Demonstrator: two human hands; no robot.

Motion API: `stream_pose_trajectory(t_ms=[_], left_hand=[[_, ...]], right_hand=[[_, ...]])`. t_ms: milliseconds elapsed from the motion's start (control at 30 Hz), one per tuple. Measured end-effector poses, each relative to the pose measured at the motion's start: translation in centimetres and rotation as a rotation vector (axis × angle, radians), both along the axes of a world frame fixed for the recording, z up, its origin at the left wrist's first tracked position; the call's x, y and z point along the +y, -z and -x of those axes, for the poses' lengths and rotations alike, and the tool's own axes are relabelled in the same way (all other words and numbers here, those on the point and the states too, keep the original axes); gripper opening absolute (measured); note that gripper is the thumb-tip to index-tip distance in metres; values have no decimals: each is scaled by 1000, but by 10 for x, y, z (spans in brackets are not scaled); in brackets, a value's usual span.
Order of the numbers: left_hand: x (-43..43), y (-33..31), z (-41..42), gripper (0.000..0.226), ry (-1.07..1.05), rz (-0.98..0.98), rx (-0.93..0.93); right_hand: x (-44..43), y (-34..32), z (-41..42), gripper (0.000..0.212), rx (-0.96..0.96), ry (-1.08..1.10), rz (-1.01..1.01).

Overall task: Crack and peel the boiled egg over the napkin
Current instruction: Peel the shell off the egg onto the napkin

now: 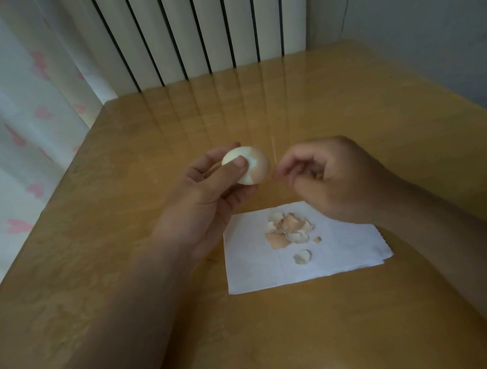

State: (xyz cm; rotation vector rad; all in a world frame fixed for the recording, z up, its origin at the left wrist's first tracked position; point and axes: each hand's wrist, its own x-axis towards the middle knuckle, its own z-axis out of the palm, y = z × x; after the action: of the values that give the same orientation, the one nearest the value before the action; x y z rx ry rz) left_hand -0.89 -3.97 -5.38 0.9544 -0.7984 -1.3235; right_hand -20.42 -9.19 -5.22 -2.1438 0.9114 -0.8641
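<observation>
Left hand (205, 189) is gripping the egg (247, 166), thumb across the peeled white part; brown shell is still covering the egg's right end. Right hand (338, 181) is sitting just beside that end, fingers curled, pinched fingertips (281, 173) next to the shell; can't tell if they're holding a fragment. Egg is hovering above the table (157, 288), just beyond the napkin (253, 269). Shell pieces (288, 229) are lying on the napkin.
</observation>
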Motion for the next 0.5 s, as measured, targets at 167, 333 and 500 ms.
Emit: stream_pose_trajectory(t_ms=[167,333,500], left_hand=[[0,7,1,43,52,55,-168],[1,11,1,49,52,106,-355],[5,8,3,56,43,78,-502]], right_hand=[[0,-7,0,16,-240,23,-187],[0,-3,-1,18,-195,11,-163],[-3,4,-3,14,-227,7,-142]])
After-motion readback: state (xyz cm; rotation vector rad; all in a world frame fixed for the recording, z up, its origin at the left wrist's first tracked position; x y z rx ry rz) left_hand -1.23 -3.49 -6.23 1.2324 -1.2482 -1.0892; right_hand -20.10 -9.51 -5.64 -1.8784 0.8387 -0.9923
